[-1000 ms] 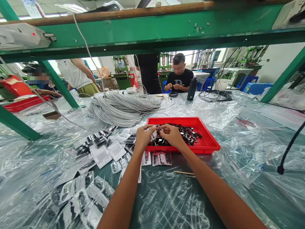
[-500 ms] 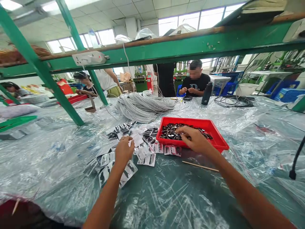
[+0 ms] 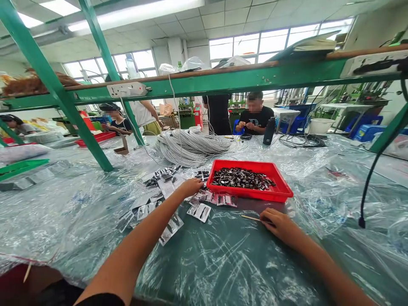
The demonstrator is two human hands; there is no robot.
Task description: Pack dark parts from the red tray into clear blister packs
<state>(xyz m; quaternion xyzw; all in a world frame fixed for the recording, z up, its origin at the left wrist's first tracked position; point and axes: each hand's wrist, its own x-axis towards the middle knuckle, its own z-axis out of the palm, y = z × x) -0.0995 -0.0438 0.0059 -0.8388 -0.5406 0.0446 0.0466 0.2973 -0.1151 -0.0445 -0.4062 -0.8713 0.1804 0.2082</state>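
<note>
My left hand [image 3: 192, 187] reaches in among the flat plastic packets [image 3: 199, 211] at the near left corner of the red tray [image 3: 283, 193]. Its fingers curl downward, closed, and whatever lies under them is hidden. Small dark shiny metal-and-black parts [image 3: 240, 178] fill much of the tray. Just in front of the tray, my right hand [image 3: 276, 223] rests low over the table, its fingers closed on one end of a thin wooden stick [image 3: 250, 217]. The stick's other end points left. Several packets with dark pieces inside lie in a loose pile around my left forearm.
Behind the packets lies a big coil of grey cable [image 3: 191, 146]. A dark bottle [image 3: 269, 131] and a black cable coil [image 3: 302, 141] stand farther back. A green shelf frame [image 3: 223, 85] crosses above the table. A black cable [image 3: 366, 187] hangs at right. Co-workers sit beyond.
My right hand has left the tray's parts and come down onto the wooden stick. My left hand has moved right, across the packets to the tray's corner. The view has tilted up slightly.
</note>
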